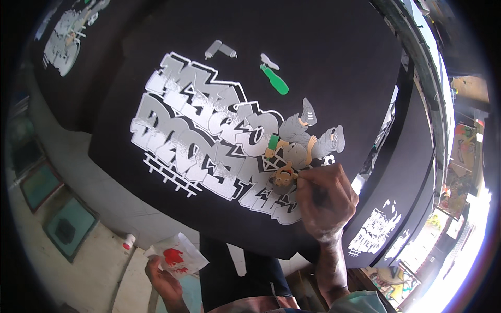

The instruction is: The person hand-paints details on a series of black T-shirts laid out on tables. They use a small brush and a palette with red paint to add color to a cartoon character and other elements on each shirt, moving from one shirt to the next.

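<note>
A black fabric panel (334, 57) lies stretched out before me. It carries a print of grey and white block lettering (209, 141) and a cartoon figure (295, 151) in grey clothes. My right hand (329, 201) rests at the figure's head, thumb and fingertips pinched together by its face. Whatever sits in that pinch is too small or hidden to make out. Lower left, away from the fabric, my left hand (163, 276) grips a white sheet (189, 250) smeared with red paint (173, 256).
Above the lettering are a printed green bottle (275, 81) and grey spray cans (220, 49). More printed black panels (376, 229) lie at the right and upper left. Framed screens (70, 227) lean at lower left, near a small white and red container (129, 241).
</note>
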A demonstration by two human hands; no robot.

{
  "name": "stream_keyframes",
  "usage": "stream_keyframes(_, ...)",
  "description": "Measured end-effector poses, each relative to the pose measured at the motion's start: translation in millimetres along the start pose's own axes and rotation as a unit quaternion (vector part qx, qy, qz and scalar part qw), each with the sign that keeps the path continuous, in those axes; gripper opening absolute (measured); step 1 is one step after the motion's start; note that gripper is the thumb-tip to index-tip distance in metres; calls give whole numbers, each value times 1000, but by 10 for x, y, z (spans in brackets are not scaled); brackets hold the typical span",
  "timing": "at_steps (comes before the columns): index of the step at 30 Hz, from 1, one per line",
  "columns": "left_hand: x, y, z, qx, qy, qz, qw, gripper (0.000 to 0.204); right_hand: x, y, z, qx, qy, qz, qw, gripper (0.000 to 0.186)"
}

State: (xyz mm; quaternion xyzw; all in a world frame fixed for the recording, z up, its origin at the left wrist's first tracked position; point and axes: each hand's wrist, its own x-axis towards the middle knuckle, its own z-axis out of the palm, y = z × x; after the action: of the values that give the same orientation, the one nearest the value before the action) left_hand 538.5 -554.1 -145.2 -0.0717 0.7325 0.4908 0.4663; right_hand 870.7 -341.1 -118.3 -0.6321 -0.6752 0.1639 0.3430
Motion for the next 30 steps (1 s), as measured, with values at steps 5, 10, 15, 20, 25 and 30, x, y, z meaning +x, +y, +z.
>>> stream_keyframes(5, 58, -25, -118, -19, -4, 2, 1000, 29, -31, -17, -12, 20, -16, 8, 1000, 19)
stream_keyframes(10, -28, 100, 104, -23, -18, 26, 999, 31, 35, 34, -12, 52, -6, -20, 998, 17)
stream_keyframes(15, -69, 132, 157, -22, -7, 36, 999, 30, 41, 21, -4, 54, -9, -13, 998, 16)
stream_keyframes(20, -58, 131, 131, -19, -20, 40, 999, 27, 37, -26, 34, 67, 5, 22, 998, 17)
stream_keyframes(25, -52, 112, 121, -19, -26, 43, 999, 24, 45, -7, 38, 52, 7, 4, 999, 16)
stream_keyframes(30, -20, 85, 84, -18, -31, 42, 998, 22, 27, 2, 38, 53, 10, 13, 998, 15)
